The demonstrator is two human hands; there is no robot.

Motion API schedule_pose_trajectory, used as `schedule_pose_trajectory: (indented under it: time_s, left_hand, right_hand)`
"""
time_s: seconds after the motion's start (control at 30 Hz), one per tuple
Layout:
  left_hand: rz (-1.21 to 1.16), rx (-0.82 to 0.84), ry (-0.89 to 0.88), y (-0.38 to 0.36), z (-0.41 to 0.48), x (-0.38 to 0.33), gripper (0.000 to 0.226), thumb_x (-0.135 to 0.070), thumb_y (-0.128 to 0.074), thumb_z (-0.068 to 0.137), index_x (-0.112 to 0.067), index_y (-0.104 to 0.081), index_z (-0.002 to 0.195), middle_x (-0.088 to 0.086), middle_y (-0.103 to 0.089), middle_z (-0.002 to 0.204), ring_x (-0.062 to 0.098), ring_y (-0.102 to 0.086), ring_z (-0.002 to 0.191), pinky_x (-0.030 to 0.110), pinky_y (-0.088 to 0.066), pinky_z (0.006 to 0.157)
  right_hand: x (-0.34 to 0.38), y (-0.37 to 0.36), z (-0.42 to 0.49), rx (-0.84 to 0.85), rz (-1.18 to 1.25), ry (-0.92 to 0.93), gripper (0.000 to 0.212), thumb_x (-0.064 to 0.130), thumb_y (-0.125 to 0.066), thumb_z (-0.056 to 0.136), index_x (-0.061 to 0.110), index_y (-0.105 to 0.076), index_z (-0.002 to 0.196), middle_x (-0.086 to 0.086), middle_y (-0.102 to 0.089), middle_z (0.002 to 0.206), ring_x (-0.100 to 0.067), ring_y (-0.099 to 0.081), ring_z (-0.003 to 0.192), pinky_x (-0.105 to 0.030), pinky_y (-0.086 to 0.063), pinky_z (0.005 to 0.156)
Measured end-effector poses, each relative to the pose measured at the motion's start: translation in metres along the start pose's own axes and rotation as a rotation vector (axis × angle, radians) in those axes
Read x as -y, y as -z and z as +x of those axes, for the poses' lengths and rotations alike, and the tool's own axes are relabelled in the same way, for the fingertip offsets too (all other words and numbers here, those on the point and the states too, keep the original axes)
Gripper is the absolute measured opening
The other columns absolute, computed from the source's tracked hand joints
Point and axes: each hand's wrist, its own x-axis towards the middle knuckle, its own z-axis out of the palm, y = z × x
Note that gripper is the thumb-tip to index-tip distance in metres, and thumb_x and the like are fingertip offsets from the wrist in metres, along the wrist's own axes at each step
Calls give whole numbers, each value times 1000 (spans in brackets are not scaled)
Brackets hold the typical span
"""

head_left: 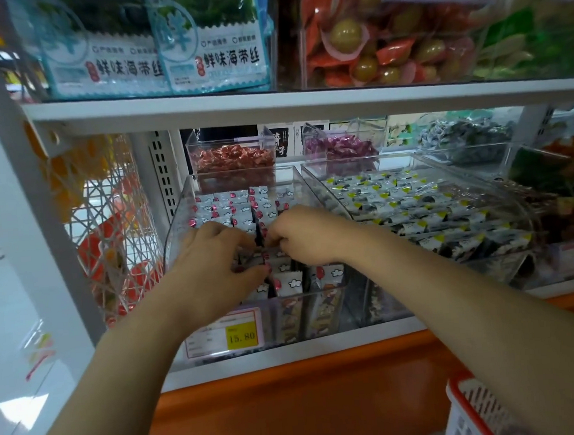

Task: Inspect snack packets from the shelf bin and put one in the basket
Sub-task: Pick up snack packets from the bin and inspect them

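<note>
**While left grip and right grip meet in the bin**

Where the two come together, near the middle of the clear bin on the lower shelf, a dark packet stands on edge between them. Right grip is knuckles-up, its fingers curled tight and closed on that dark packet from the right. Left grip curls over the packets just beside it, fingers above and thumb below, pinching some of them; how many is hidden. White packets with red spots and small clouds fill the bin in upright rows, from the back wall to the front. A price tag with a yellow patch is fixed to the bin's front wall. Just to the right sits a second bin holding packets marked with yellow. Basket, red-rimmed with a white lattice, is at the lower right, well apart from the bin and below the right forearm.
</note>
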Motion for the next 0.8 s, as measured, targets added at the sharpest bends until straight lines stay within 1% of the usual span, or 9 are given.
schedule_pose_trajectory:
  time_s: [0.07, 0.17, 0.3, 0.43, 0.53, 0.6, 0.7, 0.77, 0.8]
  left_hand:
    - [-14, 19, 23, 1, -1, 1, 41, -42, -57, 84, -29, -53, 123, -1, -42, 121, 20, -31, 119, 33, -31, 97]
    - [-23, 42, 45, 3, -2, 0, 39, -36, -56, 87, -27, -52, 125, 2, -43, 129, 25, -33, 123, 38, -33, 103]
    - [-21, 21, 52, 5, 0, -2, 39, -28, -55, 90, -24, -51, 128, 5, -43, 132, 26, -35, 124, 39, -32, 106]
    - [-41, 13, 63, 8, -1, -2, 36, -26, -53, 91, -23, -52, 127, 6, -44, 129, 25, -36, 121, 36, -33, 103]
    - [-60, -7, 65, 11, -1, -4, 34, -25, -52, 92, -22, -53, 126, 6, -45, 127, 25, -37, 119, 33, -32, 101]
    - [-58, -16, 63, 13, -1, -5, 33, -25, -51, 92, -22, -54, 125, 7, -45, 127, 25, -38, 119, 32, -29, 103]
    - [-64, -19, 60, 14, -2, -5, 33, -24, -51, 93, -21, -53, 126, 7, -44, 129, 25, -36, 122, 31, -28, 104]
    - [-81, -28, 63, 14, -2, -5, 34, -23, -51, 93, -20, -53, 126, 8, -43, 133, 26, -34, 127, 32, -29, 106]
    - [-97, -41, 64, 14, -2, -4, 34, -23, -51, 93, -19, -53, 127, 8, -42, 135, 25, -32, 130, 32, -27, 108]
  right_hand:
    - [0, 4, 0, 1, 3, 3, 38, -1, -40, 91, 14, -60, 120, -9, -60, 119, -26, -57, 102, -39, -50, 87]
    - [-2, 5, 2, 13, -32, 15, 36, -2, -41, 91, 13, -62, 117, -10, -61, 118, -27, -58, 101, -40, -50, 88]
    - [-7, 12, 4, -76, 63, 3, 37, -3, -45, 91, 16, -64, 117, -7, -60, 124, -25, -58, 108, -39, -49, 92]
    - [-14, 13, 10, -187, 139, -25, 30, -4, -51, 88, 12, -68, 107, -7, -66, 113, -22, -61, 100, -36, -50, 89]
    - [-19, 12, 23, -268, 107, -42, 21, 2, -57, 87, 15, -69, 99, -5, -67, 108, -21, -60, 100, -38, -49, 90]
    - [-20, 9, 32, -260, 23, -3, 14, 13, -63, 86, 18, -70, 98, -3, -67, 106, -21, -55, 105, -38, -47, 91]
    - [-17, 2, 41, -213, -116, 25, 7, 21, -66, 84, 23, -66, 90, -4, -62, 108, -22, -50, 105, -31, -42, 82]
    - [-18, 4, 40, -238, -57, 24, 9, 16, -63, 84, 25, -60, 81, -3, -62, 102, -19, -50, 99, -32, -42, 84]
    - [-19, 8, 36, -265, 39, 15, 11, 14, -61, 86, 23, -57, 80, -2, -62, 98, -18, -51, 95, -35, -45, 86]
